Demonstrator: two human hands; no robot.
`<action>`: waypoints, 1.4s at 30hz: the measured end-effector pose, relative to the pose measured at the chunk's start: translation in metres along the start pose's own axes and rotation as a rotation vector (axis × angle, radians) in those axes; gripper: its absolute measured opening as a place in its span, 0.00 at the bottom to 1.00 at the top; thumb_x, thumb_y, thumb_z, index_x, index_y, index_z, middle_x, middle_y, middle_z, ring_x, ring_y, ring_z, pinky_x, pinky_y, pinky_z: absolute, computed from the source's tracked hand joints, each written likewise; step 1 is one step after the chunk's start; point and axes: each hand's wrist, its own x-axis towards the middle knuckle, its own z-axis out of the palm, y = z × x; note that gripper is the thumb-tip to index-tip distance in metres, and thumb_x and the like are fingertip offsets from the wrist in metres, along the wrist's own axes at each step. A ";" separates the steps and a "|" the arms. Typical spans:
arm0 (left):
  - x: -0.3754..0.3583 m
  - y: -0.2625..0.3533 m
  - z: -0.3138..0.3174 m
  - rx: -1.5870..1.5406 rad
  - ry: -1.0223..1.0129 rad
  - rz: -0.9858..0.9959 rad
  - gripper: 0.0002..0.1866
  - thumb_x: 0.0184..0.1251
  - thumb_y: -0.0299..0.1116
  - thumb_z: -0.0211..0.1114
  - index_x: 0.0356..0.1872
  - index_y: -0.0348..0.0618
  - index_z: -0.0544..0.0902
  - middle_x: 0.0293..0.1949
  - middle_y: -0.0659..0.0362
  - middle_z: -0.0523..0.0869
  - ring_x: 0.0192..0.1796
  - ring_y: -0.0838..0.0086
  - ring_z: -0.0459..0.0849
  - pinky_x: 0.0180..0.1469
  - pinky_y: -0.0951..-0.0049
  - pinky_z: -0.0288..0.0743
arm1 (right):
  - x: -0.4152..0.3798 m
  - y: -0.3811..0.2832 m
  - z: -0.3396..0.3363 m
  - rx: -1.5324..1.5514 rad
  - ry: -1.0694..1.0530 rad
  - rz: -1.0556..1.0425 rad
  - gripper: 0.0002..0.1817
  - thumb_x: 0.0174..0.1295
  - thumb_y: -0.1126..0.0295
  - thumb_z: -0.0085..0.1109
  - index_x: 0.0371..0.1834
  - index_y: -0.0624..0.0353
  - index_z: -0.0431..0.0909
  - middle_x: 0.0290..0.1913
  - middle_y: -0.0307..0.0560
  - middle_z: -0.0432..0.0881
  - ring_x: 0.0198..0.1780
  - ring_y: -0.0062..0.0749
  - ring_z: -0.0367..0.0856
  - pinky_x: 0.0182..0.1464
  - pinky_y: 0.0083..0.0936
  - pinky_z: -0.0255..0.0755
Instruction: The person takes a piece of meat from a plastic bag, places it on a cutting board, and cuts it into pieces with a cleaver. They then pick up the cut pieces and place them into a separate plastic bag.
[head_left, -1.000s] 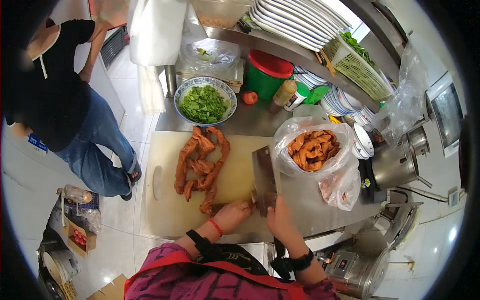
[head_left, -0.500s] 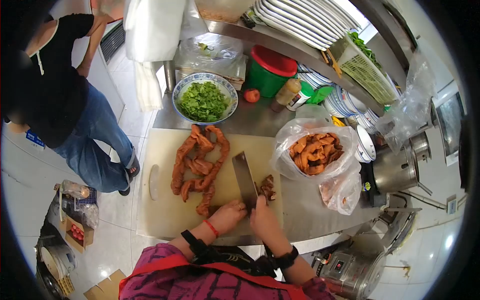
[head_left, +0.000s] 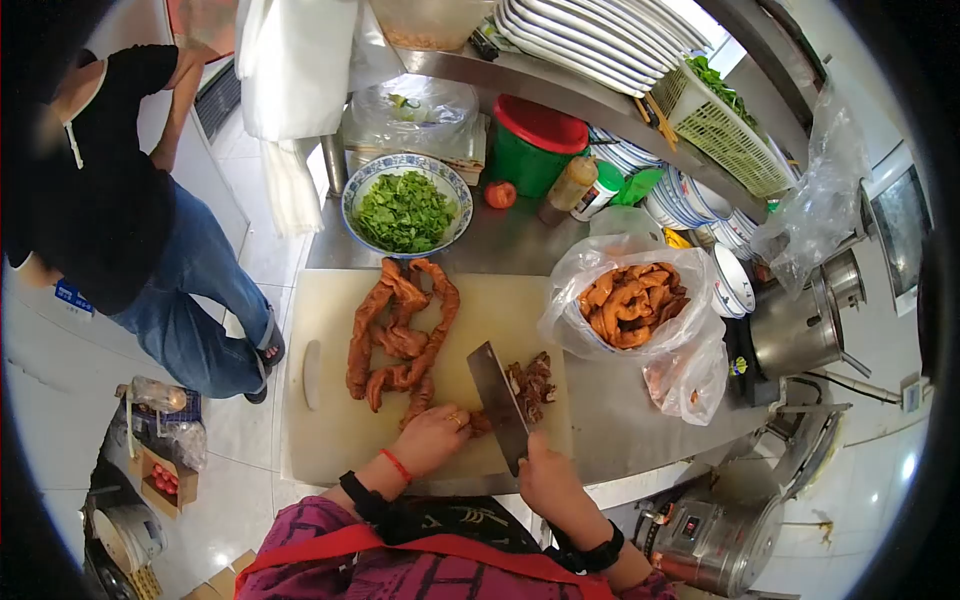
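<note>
My right hand (head_left: pixel 548 474) is closed round the handle of a cleaver (head_left: pixel 498 402), its blade upright on the white cutting board (head_left: pixel 330 440). My left hand (head_left: pixel 434 440), with a ring and a red string at the wrist, presses closed on the lower end of a long brown piece of meat (head_left: pixel 443 320), left of the blade. More of this meat lies looped on the board's left half. Dark chopped pieces (head_left: pixel 533 385) sit just right of the cleaver.
A patterned bowl of chopped greens (head_left: pixel 407 205) stands behind the board. At right is a plastic bag of brown pieces (head_left: pixel 632 305). A red-lidded green tub (head_left: pixel 538 145) stands at the back. Another person (head_left: pixel 130 200) stands at left.
My left hand has shifted left, onto the meat's lower end. My right hand has moved a little right and down with the cleaver, and more of the chopped pieces show.
</note>
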 end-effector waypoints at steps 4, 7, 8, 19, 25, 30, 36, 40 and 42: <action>0.002 -0.001 0.000 -0.032 -0.030 -0.012 0.08 0.49 0.30 0.55 0.31 0.41 0.79 0.37 0.57 0.76 0.44 0.66 0.75 0.45 0.71 0.74 | 0.011 0.001 0.006 -0.045 -0.105 0.043 0.12 0.56 0.77 0.47 0.41 0.65 0.58 0.25 0.71 0.75 0.30 0.67 0.75 0.33 0.55 0.67; 0.004 -0.001 -0.001 -0.058 -0.026 -0.019 0.09 0.49 0.29 0.54 0.33 0.41 0.78 0.36 0.57 0.77 0.44 0.66 0.76 0.45 0.70 0.74 | 0.041 -0.005 0.024 0.013 0.033 0.049 0.12 0.56 0.77 0.46 0.42 0.66 0.57 0.25 0.71 0.75 0.30 0.67 0.75 0.34 0.56 0.66; 0.005 -0.001 0.000 -0.058 -0.022 -0.020 0.10 0.49 0.29 0.54 0.34 0.40 0.78 0.36 0.57 0.77 0.44 0.65 0.76 0.45 0.70 0.74 | 0.045 -0.004 0.024 0.018 0.035 0.050 0.12 0.56 0.77 0.46 0.42 0.66 0.57 0.25 0.71 0.75 0.30 0.67 0.75 0.34 0.56 0.66; 0.006 -0.010 0.018 -0.081 -0.003 0.015 0.08 0.50 0.30 0.54 0.30 0.40 0.78 0.35 0.56 0.77 0.44 0.64 0.76 0.43 0.68 0.75 | -0.004 0.033 0.032 -0.126 0.135 -0.125 0.12 0.54 0.79 0.46 0.42 0.65 0.60 0.25 0.68 0.75 0.30 0.69 0.74 0.33 0.55 0.66; 0.011 0.000 0.005 -0.085 -0.168 -0.011 0.13 0.51 0.29 0.54 0.39 0.40 0.79 0.40 0.55 0.77 0.46 0.62 0.76 0.47 0.67 0.75 | 0.041 -0.005 0.017 0.040 -0.016 0.154 0.14 0.57 0.74 0.49 0.44 0.66 0.61 0.36 0.75 0.71 0.40 0.68 0.72 0.40 0.52 0.66; 0.016 -0.003 0.011 -0.113 -0.110 0.027 0.12 0.52 0.29 0.54 0.38 0.40 0.79 0.41 0.55 0.77 0.48 0.61 0.75 0.48 0.66 0.75 | 0.036 0.007 0.012 0.082 0.322 -0.025 0.15 0.57 0.74 0.49 0.46 0.66 0.61 0.34 0.72 0.73 0.36 0.67 0.73 0.37 0.52 0.66; 0.016 0.000 0.017 -0.122 0.064 0.024 0.08 0.51 0.30 0.54 0.30 0.39 0.78 0.36 0.55 0.76 0.45 0.64 0.76 0.44 0.68 0.76 | 0.000 -0.007 0.006 -0.055 0.050 0.060 0.14 0.56 0.75 0.47 0.43 0.63 0.58 0.27 0.70 0.75 0.32 0.68 0.75 0.35 0.56 0.67; 0.017 0.000 0.015 -0.125 0.004 0.003 0.08 0.51 0.29 0.54 0.30 0.39 0.78 0.36 0.55 0.76 0.45 0.64 0.76 0.45 0.68 0.76 | -0.001 -0.011 0.005 -0.052 -0.044 0.120 0.13 0.54 0.78 0.45 0.42 0.63 0.58 0.28 0.72 0.76 0.34 0.68 0.75 0.36 0.56 0.67; 0.016 -0.001 0.018 -0.129 0.012 -0.006 0.07 0.51 0.29 0.54 0.29 0.39 0.78 0.37 0.55 0.76 0.44 0.64 0.76 0.45 0.68 0.76 | -0.005 -0.011 0.001 -0.070 -0.083 0.105 0.13 0.53 0.78 0.45 0.42 0.64 0.58 0.28 0.72 0.76 0.33 0.68 0.75 0.36 0.56 0.67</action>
